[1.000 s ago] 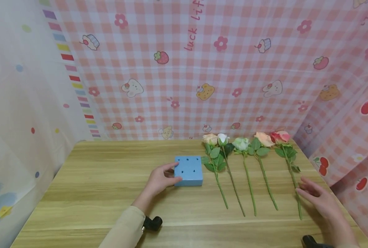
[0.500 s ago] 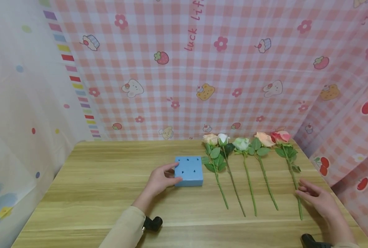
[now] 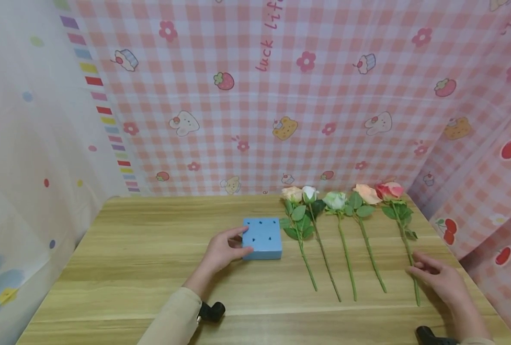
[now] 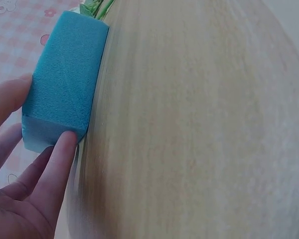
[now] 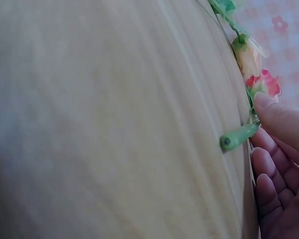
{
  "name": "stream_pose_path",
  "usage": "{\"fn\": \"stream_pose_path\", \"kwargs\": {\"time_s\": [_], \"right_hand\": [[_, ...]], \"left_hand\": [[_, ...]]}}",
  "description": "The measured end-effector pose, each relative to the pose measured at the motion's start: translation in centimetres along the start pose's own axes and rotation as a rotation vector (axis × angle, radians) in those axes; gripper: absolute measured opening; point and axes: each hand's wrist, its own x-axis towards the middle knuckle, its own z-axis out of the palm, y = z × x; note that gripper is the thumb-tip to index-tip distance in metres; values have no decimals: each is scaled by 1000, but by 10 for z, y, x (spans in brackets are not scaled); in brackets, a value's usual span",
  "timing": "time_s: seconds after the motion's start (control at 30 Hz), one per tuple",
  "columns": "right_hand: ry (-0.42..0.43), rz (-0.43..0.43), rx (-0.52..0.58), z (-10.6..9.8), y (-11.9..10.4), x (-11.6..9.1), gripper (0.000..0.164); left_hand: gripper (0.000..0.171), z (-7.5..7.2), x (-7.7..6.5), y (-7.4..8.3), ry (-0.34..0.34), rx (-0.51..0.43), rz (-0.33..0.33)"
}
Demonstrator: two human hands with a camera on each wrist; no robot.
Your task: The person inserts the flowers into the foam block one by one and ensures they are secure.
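Note:
A blue foam block (image 3: 261, 238) with several small dark holes in its top sits on the wooden table. My left hand (image 3: 220, 250) holds its left end, thumb on the near side and fingers toward the back; the left wrist view shows fingertips against the blue block (image 4: 65, 74). At the far right lies a pink-red rose (image 3: 390, 191) on a long green stem. My right hand (image 3: 442, 281) is at the lower part of that stem, thumb and forefinger on either side of it and apart. The stem's cut end (image 5: 229, 142) points out past the right hand (image 5: 284, 164).
Between block and right hand lie more artificial roses, heads to the back: a peach one (image 3: 292, 193), a white one (image 3: 309, 193), a pale green one (image 3: 334, 200) and another peach one (image 3: 367, 194). A pink checked cloth (image 3: 255, 120) hangs behind the table (image 3: 152, 268).
My right hand has moved slightly left and nearer over the pink-red rose's stem, thumb now crossing it. The left hand and the block have stayed put.

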Motion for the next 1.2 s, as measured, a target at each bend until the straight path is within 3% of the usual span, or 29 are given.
{"fn": "stream_pose_path", "kwargs": {"time_s": [0.33, 0.47, 0.6, 0.67, 0.8, 0.9, 1.0, 1.13, 1.2], "right_hand": [[-7, 14, -65, 1, -2, 4, 71], [-12, 29, -40, 0, -1, 5, 67], [-47, 70, 99, -2, 0, 6, 65], [-71, 90, 183, -3, 0, 5, 53], [-143, 138, 263, -5, -4, 9, 45], [-203, 158, 303, -6, -8, 11, 58], [-252, 167, 424, -5, -10, 12, 57], [-307, 154, 641, 0, -10, 11, 22], [-339, 123, 739, 3, -9, 10, 21]], "left_hand": [[58, 0, -1, 0, 0, 0, 9], [58, 0, 0, 0, -1, -4, 14], [58, -1, 0, 0, -1, -7, 15], [58, -1, 0, 0, -1, -8, 15], [58, -1, 0, 0, -3, -10, 11], [58, -1, 0, 0, -7, -7, 10], [58, -1, 0, 0, -8, 0, 17], [58, -1, 0, 1, -3, -4, 18], [58, -1, 0, 1, -2, -7, 15]]}}
